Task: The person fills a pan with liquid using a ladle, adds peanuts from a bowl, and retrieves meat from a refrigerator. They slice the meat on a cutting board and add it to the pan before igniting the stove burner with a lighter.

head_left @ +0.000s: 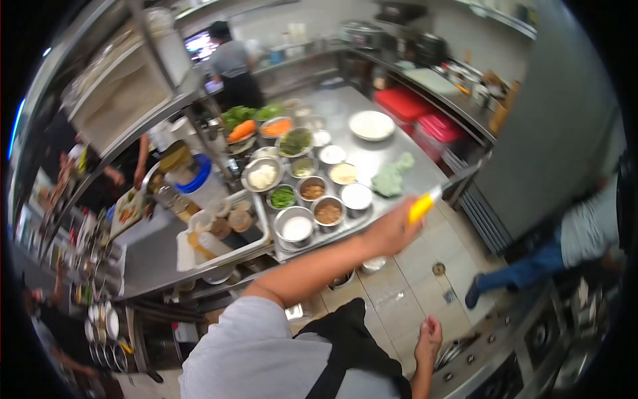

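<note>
My left hand (392, 233) is stretched out past the front edge of the steel table (425, 174), closed on a yellow object with a pale tip (421, 207); blur hides what exactly it is. Just beyond it on the table lies a crumpled green cloth (392, 176). Metal bowls stand close together left of the cloth, among them a white-filled bowl (294, 227), a bowl of brown food (328, 211) and chopped greens (282, 197). Low at my right side hangs my right hand (430, 332), its fingers curled and nothing visible in them.
A white bowl (371, 125) stands farther back. Red-lidded bins (404, 106) are under the rear counter. One person (234, 66) stands at the back; another's jeans-clad leg (518, 266) reaches in from the right. Stove burners (541, 332) are at lower right, shelving (119, 100) at left.
</note>
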Demonstrator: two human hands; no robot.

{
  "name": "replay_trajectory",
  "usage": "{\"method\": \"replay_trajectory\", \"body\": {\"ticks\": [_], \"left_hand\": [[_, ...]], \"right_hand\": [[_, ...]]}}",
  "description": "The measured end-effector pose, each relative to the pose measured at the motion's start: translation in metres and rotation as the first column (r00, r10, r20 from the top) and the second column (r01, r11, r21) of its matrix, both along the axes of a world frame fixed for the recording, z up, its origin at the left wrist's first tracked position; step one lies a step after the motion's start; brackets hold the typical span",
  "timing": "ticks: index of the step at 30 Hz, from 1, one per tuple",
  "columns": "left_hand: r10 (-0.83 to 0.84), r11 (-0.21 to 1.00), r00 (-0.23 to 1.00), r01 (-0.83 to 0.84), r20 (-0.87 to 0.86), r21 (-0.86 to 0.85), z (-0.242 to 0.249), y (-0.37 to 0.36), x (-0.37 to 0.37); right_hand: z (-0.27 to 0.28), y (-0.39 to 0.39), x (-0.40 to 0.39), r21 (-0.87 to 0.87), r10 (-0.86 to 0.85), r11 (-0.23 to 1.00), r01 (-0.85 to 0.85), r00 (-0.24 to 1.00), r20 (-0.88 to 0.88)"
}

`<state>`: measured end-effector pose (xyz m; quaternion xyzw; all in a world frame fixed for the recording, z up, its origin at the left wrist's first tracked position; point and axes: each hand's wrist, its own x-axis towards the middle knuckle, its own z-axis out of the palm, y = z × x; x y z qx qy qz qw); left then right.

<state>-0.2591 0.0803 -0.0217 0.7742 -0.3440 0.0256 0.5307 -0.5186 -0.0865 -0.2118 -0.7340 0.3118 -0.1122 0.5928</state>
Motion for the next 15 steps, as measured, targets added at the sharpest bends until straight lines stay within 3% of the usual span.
{"method": "replay_trajectory", "body": {"ticks": [1,2,4,5,6,7,8,9,10,11,12,13,15], "left_hand": [[0.184,0.982,0.967,-0.187,0.178,0.001,0.029,0.026,0.029],[0.368,0.918,0.927,-0.374,0.072,0.129,0.081,0.057,0.044],[0.576,0.756,0.722,-0.649,0.383,0.088,0.129,0.117,0.102],[0.62,0.715,0.56,-0.692,0.549,-0.102,0.154,0.145,0.126],[0.591,0.638,0.367,-0.758,0.719,-0.138,0.179,0.177,0.145],[0.568,0.456,0.32,-0.889,0.758,0.033,0.202,0.204,0.158],[-0.14,0.299,-0.127,-0.951,0.982,-0.08,0.222,0.249,0.19],[-0.081,0.219,-0.004,-0.976,0.997,0.014,0.235,0.301,0.228],[0.136,0.263,0.111,-0.962,0.984,0.072,0.253,0.335,0.246],[0.099,0.06,0.029,-0.998,0.995,0.023,0.259,0.366,0.261],[0.025,-0.119,0.141,-0.982,0.99,0.143,0.275,0.411,0.28],[0.37,-0.064,0.047,-0.995,0.928,0.076,0.278,0.44,0.299],[0.382,-0.147,0.098,-0.975,0.919,0.165,0.278,0.475,0.316]], "right_hand": [[-0.013,-0.004,0.002,-0.007,0.04,0.999,-0.041,0.996,-0.077],[-0.024,-0.009,0.004,-0.016,0.065,0.998,-0.068,0.985,-0.158],[-0.05,-0.017,0.011,0.033,0.105,0.994,-0.1,0.979,-0.176],[-0.06,-0.021,0.014,0.088,0.112,0.992,-0.096,0.973,-0.203],[-0.061,-0.022,0.02,0.058,0.127,0.991,-0.118,0.973,-0.191],[-0.061,-0.024,0.025,-0.049,0.154,0.985,-0.163,0.976,-0.155],[-0.063,-0.028,0.031,-0.158,0.181,0.967,-0.201,0.975,-0.129],[-0.068,-0.035,0.039,-0.193,0.197,0.955,-0.225,0.968,-0.153],[-0.074,-0.04,0.047,-0.224,0.213,0.942,-0.251,0.96,-0.181],[-0.081,-0.047,0.056,-0.289,0.222,0.919,-0.27,0.957,-0.187],[-0.084,-0.05,0.066,-0.347,0.238,0.891,-0.292,0.952,-0.192],[-0.071,-0.046,0.079,-0.343,0.224,0.894,-0.288,0.951,-0.214],[-0.046,-0.044,0.112,-0.333,0.213,0.897,-0.291,0.944,-0.253]]}}
